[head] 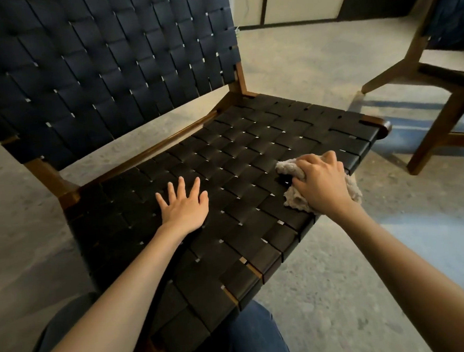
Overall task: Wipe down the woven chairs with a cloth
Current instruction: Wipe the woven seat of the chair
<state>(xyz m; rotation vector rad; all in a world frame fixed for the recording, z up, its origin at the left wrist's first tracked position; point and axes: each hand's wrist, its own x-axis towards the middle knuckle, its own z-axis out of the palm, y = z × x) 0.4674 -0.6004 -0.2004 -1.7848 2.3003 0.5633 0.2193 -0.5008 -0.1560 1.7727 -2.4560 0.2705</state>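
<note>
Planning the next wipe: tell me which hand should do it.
Right. The right hand grips the cloth on the seat; the left hand lies flat on the seat, holding nothing.

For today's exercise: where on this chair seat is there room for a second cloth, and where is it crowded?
Free: the back half of the seat, up to the rear rail, and the patch between left hand and right hand. Crowded: the right edge, where that hand grips the cloth.
</note>
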